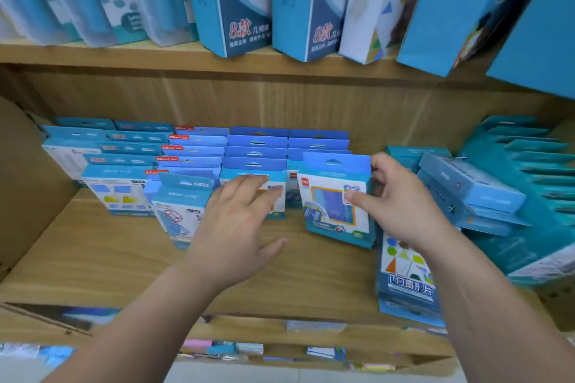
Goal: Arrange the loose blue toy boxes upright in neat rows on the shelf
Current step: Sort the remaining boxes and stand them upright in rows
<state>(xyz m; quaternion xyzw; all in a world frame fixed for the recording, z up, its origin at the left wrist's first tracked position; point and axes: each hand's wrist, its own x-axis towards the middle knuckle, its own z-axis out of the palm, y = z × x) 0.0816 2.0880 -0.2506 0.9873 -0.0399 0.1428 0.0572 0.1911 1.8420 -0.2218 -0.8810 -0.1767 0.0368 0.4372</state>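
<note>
Fingers (361,196) of the right hand (401,205) are closed on a blue toy box (334,196), thumb across its printed face and the others wrapped behind its right side. The box stands tilted on the wooden shelf (93,258), at the front of the rightmost row, and leans toward the shelf's front edge. Spread and holding nothing, the left hand (236,227) lies with its fingertips against the front box of the neighbouring row (273,196).

The main risk, as I judge it, is the held box tipping forward once released, since it is not yet flat against the boxes behind it. Pushing it back too hard could skew that row or knock its hang tabs out of line. To the left, another front box (180,208) also leans out, close to the left wrist; a careless withdrawal could topple it onto the shelf. Near the shelf's right end, a loose stack of flat boxes (469,196) lies just beside the right hand, and a swing of the elbow could slide them. One more box (404,286) lies under the right forearm at the front edge and could be nudged off.
</note>
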